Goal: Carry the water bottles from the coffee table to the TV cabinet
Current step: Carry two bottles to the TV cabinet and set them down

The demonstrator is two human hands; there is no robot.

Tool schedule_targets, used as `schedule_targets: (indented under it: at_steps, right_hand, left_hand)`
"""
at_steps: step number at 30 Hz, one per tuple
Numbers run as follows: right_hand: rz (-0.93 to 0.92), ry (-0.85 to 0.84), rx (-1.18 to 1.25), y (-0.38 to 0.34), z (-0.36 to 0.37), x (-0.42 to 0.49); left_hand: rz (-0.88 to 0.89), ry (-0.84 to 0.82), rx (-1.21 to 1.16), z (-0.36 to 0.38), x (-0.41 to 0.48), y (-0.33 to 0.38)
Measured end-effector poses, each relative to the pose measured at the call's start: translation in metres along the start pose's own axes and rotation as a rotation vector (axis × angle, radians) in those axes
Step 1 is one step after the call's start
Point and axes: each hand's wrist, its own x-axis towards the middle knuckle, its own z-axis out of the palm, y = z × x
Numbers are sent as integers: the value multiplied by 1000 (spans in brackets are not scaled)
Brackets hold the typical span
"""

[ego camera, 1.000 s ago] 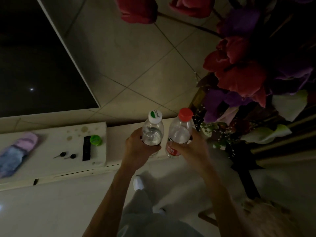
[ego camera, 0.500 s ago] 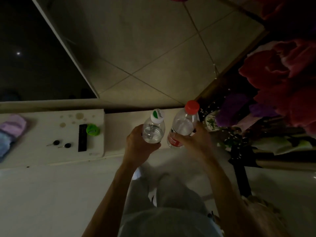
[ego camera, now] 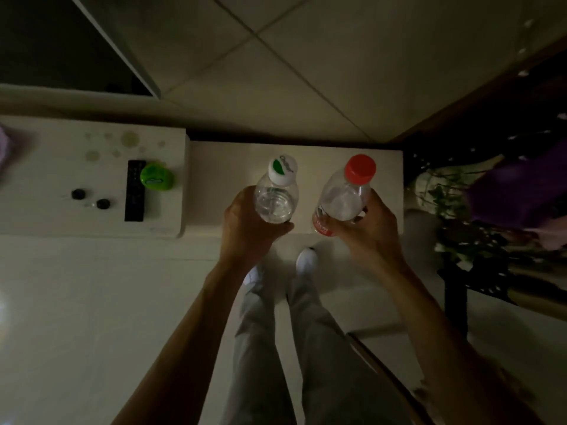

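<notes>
Fingers [ego camera: 280,227] of left hand [ego camera: 245,223] wrap white-capped bottle [ego camera: 276,200], right hand [ego camera: 368,231] red-capped bottle [ego camera: 343,199], over TV cabinet [ego camera: 227,167] front edge.

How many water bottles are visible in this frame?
2. The white-capped bottle is in the left hand; the red-capped bottle is in the right hand. No others show.

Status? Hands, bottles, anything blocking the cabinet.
Left grip holds white-capped bottle, right grip holds red-capped bottle. Both over TV cabinet; contact unclear. Remote and green lid sit off left, clear of drop spot.
</notes>
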Motion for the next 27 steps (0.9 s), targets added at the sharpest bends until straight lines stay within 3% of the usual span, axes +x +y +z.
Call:
schedule_targets:
  at_steps: [9, 19, 27]
  right_hand:
    - [-4, 28, 72, 96, 74, 75]
    - [20, -49, 49, 162, 108, 161]
    - [-21, 88, 148, 181, 114, 251]
  left_hand:
    - [-3, -18, 76, 87, 83, -69]
    - [-23, -84, 106, 174, 158, -96]
    - [-33, 29, 73, 211, 229, -93]
